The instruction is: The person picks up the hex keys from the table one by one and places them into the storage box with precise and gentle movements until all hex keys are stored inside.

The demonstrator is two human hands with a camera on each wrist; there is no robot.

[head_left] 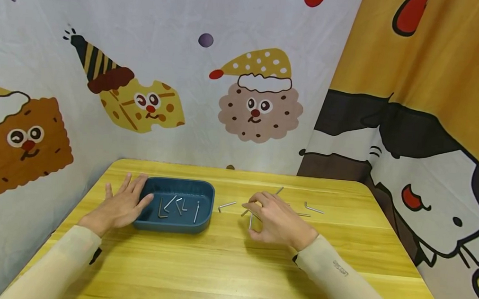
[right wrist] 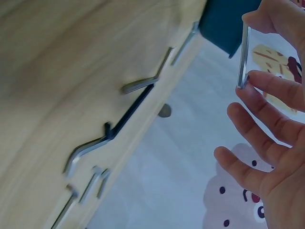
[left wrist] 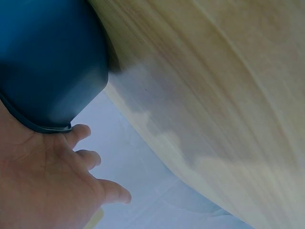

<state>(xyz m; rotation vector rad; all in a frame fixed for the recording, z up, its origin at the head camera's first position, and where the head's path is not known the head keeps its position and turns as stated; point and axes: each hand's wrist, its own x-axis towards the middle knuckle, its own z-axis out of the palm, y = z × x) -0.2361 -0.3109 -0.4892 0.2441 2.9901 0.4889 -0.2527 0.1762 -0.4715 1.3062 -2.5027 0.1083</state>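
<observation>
In the head view, a rounded blue tray (head_left: 170, 228) holds bent metal keys (head_left: 159, 208). In the left wrist view, the left hand (left wrist: 47, 181), loosely spread, braces its smooth wall. In the right wrist view, the right hand (right wrist: 281, 119) pinches a slim metal key (right wrist: 244, 57) near the grained wooden table (right wrist: 71, 62).

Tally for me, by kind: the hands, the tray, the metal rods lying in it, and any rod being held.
Hands: 2, a left hand and a right hand
Blue tray: 1
Rods in the tray: 5
Held rod, in the right hand: 1
Total: 9
</observation>
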